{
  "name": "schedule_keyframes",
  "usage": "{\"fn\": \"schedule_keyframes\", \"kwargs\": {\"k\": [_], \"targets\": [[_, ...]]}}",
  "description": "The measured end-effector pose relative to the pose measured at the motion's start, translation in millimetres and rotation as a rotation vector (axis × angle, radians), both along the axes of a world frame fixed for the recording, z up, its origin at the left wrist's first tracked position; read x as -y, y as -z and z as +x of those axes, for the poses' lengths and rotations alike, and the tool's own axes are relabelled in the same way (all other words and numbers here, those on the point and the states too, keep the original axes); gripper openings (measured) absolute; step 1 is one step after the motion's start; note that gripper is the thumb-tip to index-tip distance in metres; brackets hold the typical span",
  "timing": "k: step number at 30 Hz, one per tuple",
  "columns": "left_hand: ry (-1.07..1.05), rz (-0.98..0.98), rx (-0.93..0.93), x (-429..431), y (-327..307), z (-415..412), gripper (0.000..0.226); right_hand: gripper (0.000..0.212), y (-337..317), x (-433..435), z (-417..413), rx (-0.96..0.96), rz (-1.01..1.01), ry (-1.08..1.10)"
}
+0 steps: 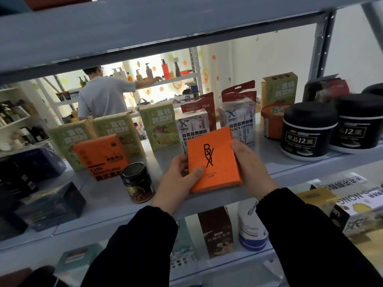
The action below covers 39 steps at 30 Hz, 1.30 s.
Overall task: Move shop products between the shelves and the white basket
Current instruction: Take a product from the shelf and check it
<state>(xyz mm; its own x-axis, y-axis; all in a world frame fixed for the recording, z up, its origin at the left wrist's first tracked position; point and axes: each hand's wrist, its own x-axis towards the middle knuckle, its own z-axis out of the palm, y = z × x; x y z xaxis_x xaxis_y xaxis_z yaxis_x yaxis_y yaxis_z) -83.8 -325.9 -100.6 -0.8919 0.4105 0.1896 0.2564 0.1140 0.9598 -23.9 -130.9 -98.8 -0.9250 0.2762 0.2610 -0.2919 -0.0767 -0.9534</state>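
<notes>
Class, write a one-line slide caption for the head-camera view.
Left hand and right hand hold an orange box at the shelf front, beside a dark jar.

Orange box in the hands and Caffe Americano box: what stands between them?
A small dark jar with a black lid stands there, seen in the head view.

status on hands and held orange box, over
Copy: left hand, right hand both grip orange box, at shelf edge. Close to its left, jar. Behind, coffee boxes.

Both arms stretch out forward, pretty close together. Left hand [178, 179] grips the orange box [215, 160], thumb across its front, and right hand [250, 164] holds the other edge.
</notes>
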Motion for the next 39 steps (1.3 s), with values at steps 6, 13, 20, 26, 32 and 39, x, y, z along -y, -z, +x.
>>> {"fn": "schedule_keyframes", "kwargs": {"k": [6,13,20,26,32,39], "targets": [[-0.088,-0.087,-0.017,-0.6,-3.5,-0.9,0.037,0.046,-7.3,-1.2,0.1,0.094,-0.084,-0.052],[-0.059,-0.041,-0.041,-2.8,-6.0,0.0,0.053,0.059,-12.3,1.6,2.2,0.072,-0.107,-0.117],[0.055,0.091,-0.062,-0.6,-5.8,2.9,0.056,0.072,-3.0,-5.3,1.7,0.038,0.119,-0.176],[0.271,0.028,-0.056,3.3,-6.8,4.8,0.11,0.082,-10.0,2.7,6.7,0.036,0.307,-0.244],[0.4,0.068,0.033,2.3,-5.9,3.5,0.097,0.085,-14.5,8.8,7.2,-0.004,0.344,-0.207],[0.179,0.236,0.219,0.8,-6.3,0.2,0.052,0.077,-9.2,8.6,-1.4,0.082,0.419,-0.014]]}}
